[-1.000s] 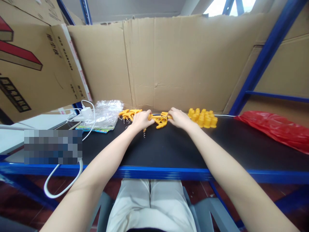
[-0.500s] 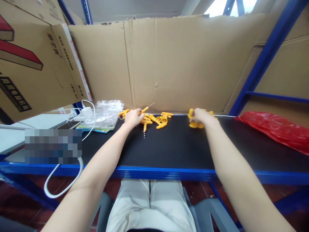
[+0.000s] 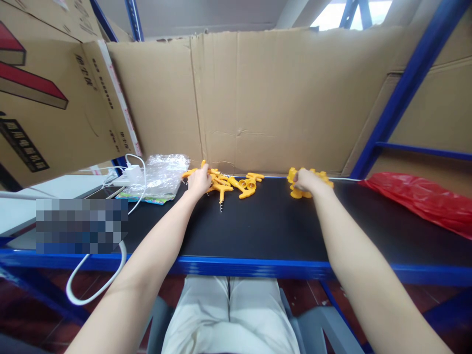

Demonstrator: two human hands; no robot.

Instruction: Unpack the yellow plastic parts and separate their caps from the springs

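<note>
Several yellow plastic corkscrews (image 3: pixel 236 184) lie in a loose pile at the back of the black shelf top (image 3: pixel 258 226). My left hand (image 3: pixel 199 181) rests on the left end of that pile, fingers curled around one corkscrew whose tip sticks up above the knuckles. A cluster of yellow plastic caps (image 3: pixel 295 191) stands to the right. My right hand (image 3: pixel 308 180) covers this cluster, fingers closed over one or more caps; what it grips is hidden beneath it.
A cardboard wall (image 3: pixel 258 98) backs the shelf. A clear plastic bag (image 3: pixel 162 174), a white charger with cable (image 3: pixel 131 172) and a phone (image 3: pixel 105 191) lie at left. A red plastic bag (image 3: pixel 420 199) lies at right. Blue rack posts (image 3: pixel 405 88) frame the shelf.
My right hand left the corkscrew pile and moved right onto the yellow caps. My left hand shifted slightly left and closed on a corkscrew, lifting it, then lowering it a little.
</note>
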